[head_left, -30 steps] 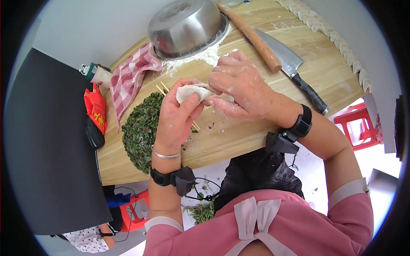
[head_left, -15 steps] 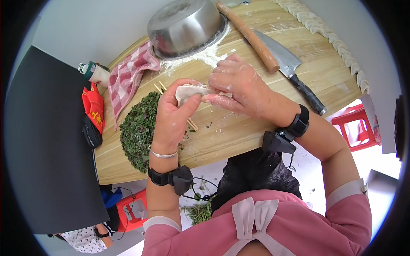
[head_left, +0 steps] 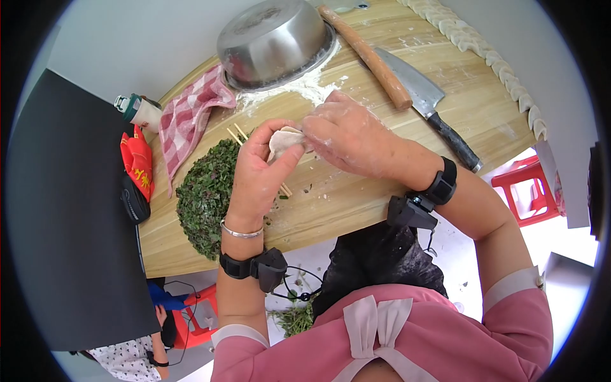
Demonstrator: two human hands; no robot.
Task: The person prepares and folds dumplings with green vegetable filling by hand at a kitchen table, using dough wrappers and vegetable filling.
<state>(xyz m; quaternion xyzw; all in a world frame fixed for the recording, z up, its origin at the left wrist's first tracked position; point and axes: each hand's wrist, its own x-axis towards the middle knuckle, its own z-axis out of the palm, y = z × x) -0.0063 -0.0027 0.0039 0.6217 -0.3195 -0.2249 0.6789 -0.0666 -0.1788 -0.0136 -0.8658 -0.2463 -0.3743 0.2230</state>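
A small pale dumpling (head_left: 284, 141) is pinched between the thumb and fingers of my left hand (head_left: 262, 167). My right hand (head_left: 347, 135), dusted with flour, has its fingers closed on the dumpling's right edge. Chopped dark green leaves (head_left: 205, 198) lie heaped beside my left wrist. Wooden chopsticks (head_left: 285, 190) pass beneath my left hand, partly hidden by it. A row of finished dumplings (head_left: 471, 39) curves along the table's far right edge.
An upturned metal basin (head_left: 273, 44) stands on floury wooden table (head_left: 344, 210). Right of it lie a rolling pin (head_left: 369, 57) and a cleaver (head_left: 417, 86). At left are a checked cloth (head_left: 191, 118), a bottle (head_left: 141, 113) and a red packet (head_left: 138, 162). Another person's arm (head_left: 159, 350) shows lower left.
My right hand has turned and its fingers have closed in over the dumpling's edge, where the thumb stood apart before. The other person's hand has come into view at lower left.
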